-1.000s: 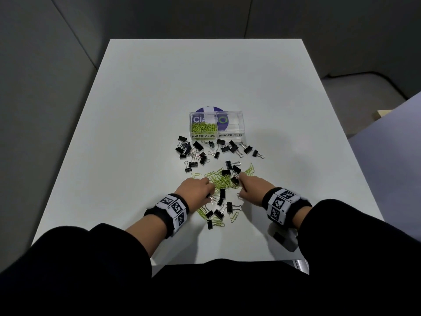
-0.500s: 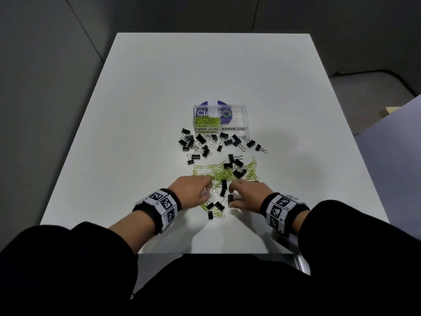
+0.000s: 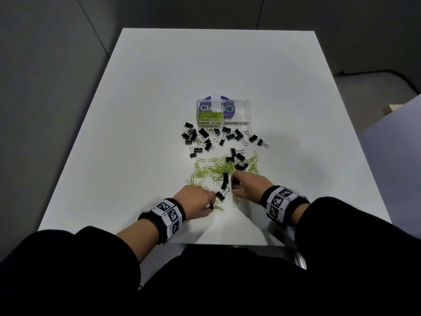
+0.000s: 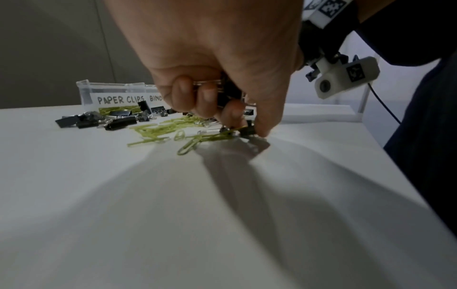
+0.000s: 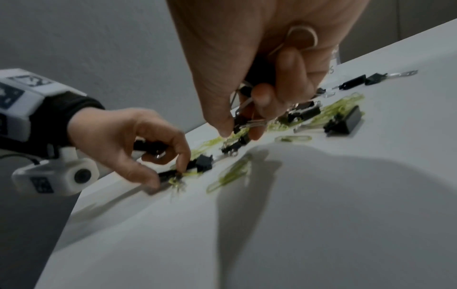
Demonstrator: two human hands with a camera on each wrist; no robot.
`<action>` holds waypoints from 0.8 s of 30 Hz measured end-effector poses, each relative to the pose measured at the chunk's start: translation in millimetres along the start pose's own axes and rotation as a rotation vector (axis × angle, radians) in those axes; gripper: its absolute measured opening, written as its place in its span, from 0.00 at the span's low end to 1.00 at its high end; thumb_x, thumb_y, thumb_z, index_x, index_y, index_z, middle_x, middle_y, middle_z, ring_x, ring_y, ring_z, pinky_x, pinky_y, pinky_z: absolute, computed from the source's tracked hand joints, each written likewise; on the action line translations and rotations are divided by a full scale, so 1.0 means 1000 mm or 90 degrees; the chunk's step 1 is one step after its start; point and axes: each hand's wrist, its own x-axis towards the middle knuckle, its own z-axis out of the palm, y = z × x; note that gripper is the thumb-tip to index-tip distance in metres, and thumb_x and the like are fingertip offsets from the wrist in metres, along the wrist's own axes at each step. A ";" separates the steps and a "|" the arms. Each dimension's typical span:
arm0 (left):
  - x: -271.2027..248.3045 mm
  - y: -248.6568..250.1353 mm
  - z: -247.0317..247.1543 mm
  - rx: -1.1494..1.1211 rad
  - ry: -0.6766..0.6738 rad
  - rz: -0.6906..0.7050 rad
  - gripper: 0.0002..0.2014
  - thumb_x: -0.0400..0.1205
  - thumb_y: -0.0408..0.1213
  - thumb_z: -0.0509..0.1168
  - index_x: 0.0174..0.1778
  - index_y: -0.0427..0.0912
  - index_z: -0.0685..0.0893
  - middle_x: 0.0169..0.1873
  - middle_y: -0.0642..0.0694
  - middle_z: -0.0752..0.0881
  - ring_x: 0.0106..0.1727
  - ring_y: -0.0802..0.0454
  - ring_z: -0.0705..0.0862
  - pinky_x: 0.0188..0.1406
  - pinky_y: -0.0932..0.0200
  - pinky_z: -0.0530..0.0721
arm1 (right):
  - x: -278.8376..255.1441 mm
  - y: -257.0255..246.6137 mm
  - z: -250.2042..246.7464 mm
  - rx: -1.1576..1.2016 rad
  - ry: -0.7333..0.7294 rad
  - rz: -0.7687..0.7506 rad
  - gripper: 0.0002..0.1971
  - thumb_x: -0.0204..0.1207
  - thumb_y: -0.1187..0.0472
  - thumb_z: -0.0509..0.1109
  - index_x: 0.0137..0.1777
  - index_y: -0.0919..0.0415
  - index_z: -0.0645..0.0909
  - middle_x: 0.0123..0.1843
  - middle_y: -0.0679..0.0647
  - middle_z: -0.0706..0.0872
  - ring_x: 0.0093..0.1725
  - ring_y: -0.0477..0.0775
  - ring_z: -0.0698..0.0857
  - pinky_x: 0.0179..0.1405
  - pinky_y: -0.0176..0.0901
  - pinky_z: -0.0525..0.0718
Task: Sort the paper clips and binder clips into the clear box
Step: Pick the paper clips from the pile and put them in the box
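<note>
The clear box (image 3: 237,103) stands mid-table, green paper clips (image 3: 209,115) in its left compartment, nothing seen in the right one. Black binder clips (image 3: 206,139) lie scattered in front of it, then a pile of green paper clips (image 3: 218,168) mixed with more binder clips. At the pile's near end my left hand (image 3: 210,202) keeps black binder clips (image 4: 228,91) in its curled fingers and pinches another on the table (image 5: 173,174). My right hand (image 3: 235,187) also grips binder clips (image 5: 247,123) by their wire handles, just above the table.
The white table (image 3: 159,87) ends just behind my wrists. A grey wall runs along the left, and a pale surface (image 3: 398,144) sits off the right edge. Loose paper clips (image 3: 235,201) lie between my hands.
Both hands have drawn back from the middle of the pile to its near end. The right hand has shifted left toward the left hand, and both now grip binder clips.
</note>
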 end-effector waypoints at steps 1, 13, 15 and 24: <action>0.000 0.000 -0.001 0.000 0.004 0.007 0.16 0.82 0.46 0.58 0.62 0.43 0.76 0.50 0.43 0.87 0.52 0.41 0.83 0.42 0.56 0.74 | 0.000 0.002 -0.003 0.009 0.002 0.009 0.17 0.80 0.53 0.64 0.64 0.59 0.71 0.59 0.56 0.84 0.54 0.57 0.84 0.49 0.44 0.79; 0.015 -0.023 -0.013 -0.100 0.060 -0.008 0.13 0.85 0.42 0.52 0.57 0.41 0.78 0.50 0.44 0.86 0.50 0.44 0.83 0.42 0.55 0.76 | 0.006 0.022 -0.026 -0.001 -0.019 0.050 0.17 0.81 0.52 0.61 0.68 0.54 0.72 0.60 0.55 0.85 0.56 0.58 0.83 0.45 0.39 0.72; 0.019 -0.029 -0.019 -0.131 0.076 -0.022 0.13 0.86 0.42 0.51 0.57 0.41 0.77 0.49 0.44 0.86 0.49 0.45 0.83 0.42 0.57 0.76 | 0.011 0.024 -0.025 0.001 -0.030 0.045 0.18 0.80 0.53 0.63 0.69 0.54 0.71 0.61 0.55 0.84 0.56 0.58 0.83 0.45 0.39 0.73; 0.047 -0.088 -0.055 -0.149 0.109 -0.102 0.13 0.87 0.44 0.51 0.54 0.41 0.76 0.45 0.47 0.83 0.40 0.53 0.78 0.42 0.58 0.81 | 0.046 0.030 -0.056 -0.072 0.085 0.029 0.19 0.81 0.53 0.60 0.71 0.56 0.69 0.66 0.54 0.79 0.61 0.56 0.80 0.51 0.44 0.78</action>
